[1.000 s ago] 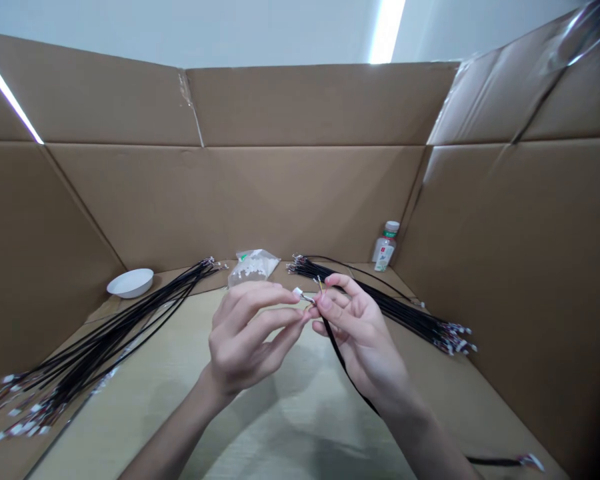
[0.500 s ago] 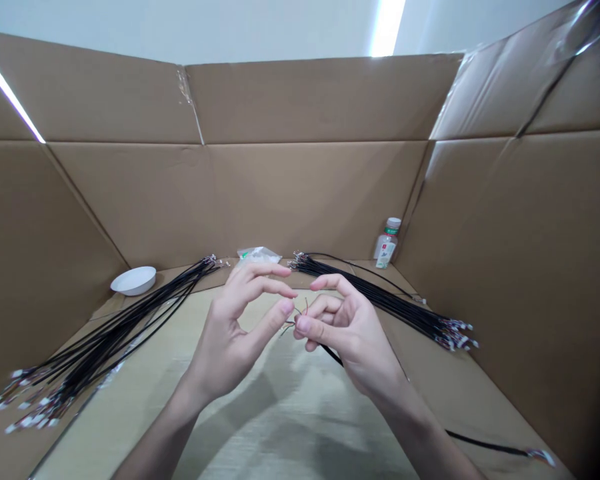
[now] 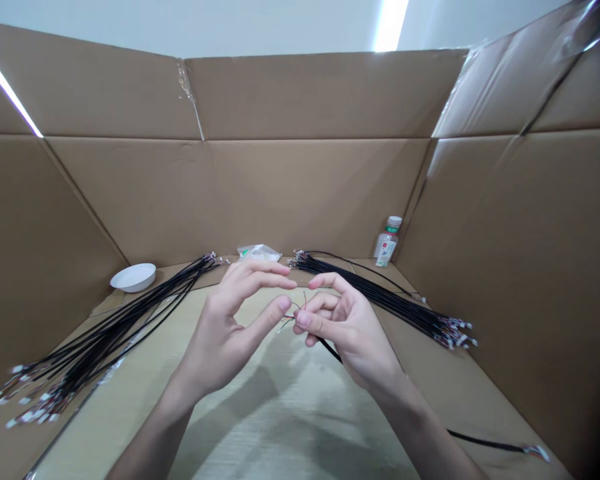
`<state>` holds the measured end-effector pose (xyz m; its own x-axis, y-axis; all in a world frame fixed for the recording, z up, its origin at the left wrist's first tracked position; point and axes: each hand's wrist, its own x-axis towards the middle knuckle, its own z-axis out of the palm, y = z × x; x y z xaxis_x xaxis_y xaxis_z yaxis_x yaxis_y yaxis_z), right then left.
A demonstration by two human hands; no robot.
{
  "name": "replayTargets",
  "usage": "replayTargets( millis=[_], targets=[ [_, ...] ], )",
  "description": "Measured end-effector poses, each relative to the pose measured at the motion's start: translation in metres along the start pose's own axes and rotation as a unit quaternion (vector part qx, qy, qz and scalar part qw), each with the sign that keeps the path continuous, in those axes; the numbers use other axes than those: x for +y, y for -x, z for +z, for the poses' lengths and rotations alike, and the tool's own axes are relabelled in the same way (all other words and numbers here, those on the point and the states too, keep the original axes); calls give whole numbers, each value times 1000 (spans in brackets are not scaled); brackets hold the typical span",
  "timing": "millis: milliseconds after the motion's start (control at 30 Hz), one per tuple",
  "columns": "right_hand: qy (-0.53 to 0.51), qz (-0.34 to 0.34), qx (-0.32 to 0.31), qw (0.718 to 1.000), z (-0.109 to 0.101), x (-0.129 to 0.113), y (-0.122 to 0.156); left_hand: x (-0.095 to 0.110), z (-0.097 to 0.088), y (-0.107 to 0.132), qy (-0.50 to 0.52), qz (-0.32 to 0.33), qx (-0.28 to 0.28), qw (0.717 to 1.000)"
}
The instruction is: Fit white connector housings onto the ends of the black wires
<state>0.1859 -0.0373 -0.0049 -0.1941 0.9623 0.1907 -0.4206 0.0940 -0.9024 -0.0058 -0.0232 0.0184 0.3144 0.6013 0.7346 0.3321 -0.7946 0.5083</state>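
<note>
My right hand [image 3: 353,327] pinches a black cable [image 3: 330,348] above the surface [image 3: 280,413], its bare wires [image 3: 295,312] loose by my left hand [image 3: 230,327], grip spread; no plug visibly fitted, bundles [image 3: 380,297] waiting alongside.

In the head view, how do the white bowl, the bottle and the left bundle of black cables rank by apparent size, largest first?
1. left bundle of black cables, by far
2. white bowl
3. bottle, close to the bowl; it stands farther back, so this order is unsure

Both forearms reach in from below, hands raised mid-frame. Left hand [image 3: 230,327] fingers curled, thumb extended toward right hand [image 3: 347,327], whose grip pinches thumb against forefinger; fingertips nearly touching.
</note>
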Motion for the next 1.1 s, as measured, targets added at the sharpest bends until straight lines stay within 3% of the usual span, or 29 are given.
replayTargets(
  millis=[300,700,933,1100],
  targets=[
    [-12,-1,8,1000,-1,1,-3,0,-8,2,-18,-4,0,1000],
    [-13,-25,17,999,0,0,-3,-1,-11,-1,-127,121,-26,984],
    [133,-125,53,982,5,3,6,-6,-3,-2,-152,115,-35,981],
    [182,-122,25,975,3,3,8,-4,-1,-2,-138,108,-37,984]
  ],
)
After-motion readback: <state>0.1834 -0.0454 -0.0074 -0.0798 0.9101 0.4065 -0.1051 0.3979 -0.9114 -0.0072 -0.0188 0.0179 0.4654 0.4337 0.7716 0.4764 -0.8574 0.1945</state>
